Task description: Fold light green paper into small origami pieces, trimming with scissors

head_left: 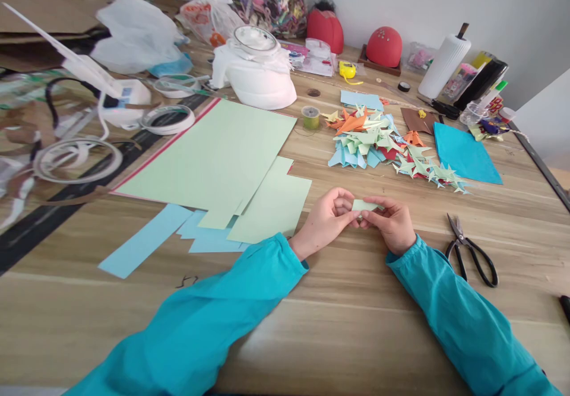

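Rolls [165, 130], pale and ring-shaped, numbered three on the left of the wooden table [338, 336], beside one white device [133, 102] with a raised antenna. One long blue strip [138, 241] lay slanted below one large green sheet [209, 152]; shorter blue pieces [209, 244] next to it overlapped too closely to count. Smaller green pieces [276, 203] lay along the sheet's lower right edge. Farther right stood one spool [310, 122] of yellowish thread, then two red domes [383, 47] at the back, and one pile of folded papers [365, 141], too jumbled to count. One turquoise piece [467, 152] lay flat beside the pile, and one pair of scissors [481, 265] pointed away from the person.

The left hand [332, 215] reached in from the lower left, its curled fingers and thumb pinching the left end of one small green paper [367, 205]. The right hand [392, 221] angled inward, pinching the right end between thumb and fingers. The paper sat between both hands, in front of the pile; whether it touched the table could not be told.
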The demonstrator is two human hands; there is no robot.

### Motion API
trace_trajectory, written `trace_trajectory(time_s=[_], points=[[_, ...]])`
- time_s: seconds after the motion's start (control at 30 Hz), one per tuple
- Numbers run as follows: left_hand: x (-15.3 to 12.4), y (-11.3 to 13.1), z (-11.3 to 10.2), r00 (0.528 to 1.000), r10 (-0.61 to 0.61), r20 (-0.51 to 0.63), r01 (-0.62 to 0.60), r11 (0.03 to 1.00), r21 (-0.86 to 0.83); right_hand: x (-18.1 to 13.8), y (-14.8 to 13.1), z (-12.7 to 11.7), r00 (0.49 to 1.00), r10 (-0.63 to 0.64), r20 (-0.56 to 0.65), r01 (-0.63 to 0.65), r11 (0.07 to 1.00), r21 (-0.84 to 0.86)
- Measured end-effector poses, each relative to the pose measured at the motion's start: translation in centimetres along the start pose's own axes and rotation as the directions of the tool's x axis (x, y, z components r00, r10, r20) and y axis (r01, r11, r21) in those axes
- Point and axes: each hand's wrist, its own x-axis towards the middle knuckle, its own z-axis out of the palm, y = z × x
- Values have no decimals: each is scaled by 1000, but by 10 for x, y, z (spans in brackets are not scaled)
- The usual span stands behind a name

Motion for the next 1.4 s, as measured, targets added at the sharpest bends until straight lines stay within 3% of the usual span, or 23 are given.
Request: trace_trajectory(time_s=[0.5,0.73,1.03,1.23,1.3,1.4], points=[[4,4,-5,995,-62,71,71,990,-120,-1,-1,-2,998,53,39,-57,990,126],[4,4,-3,998,-60,37,64,989,-132,-1,-4,-3,995,42,90,-55,989,139],[2,3,-3,997,-43,66,47,997,-63,2,4,-4,1000,8,8,-8,1000,20],[3,3,-5,993,-57,101,64,995,-73,1,2,-3,1000,13,-17,-13,999,42],[3,2,-5,995,-67,77,75,992,-99,1,2,-3,999,-2,-43,4,998,59],[2,-1,-4,999,-11,-49,8,997,-74,2,2,-2,995,-27,-98,34,997,72]])
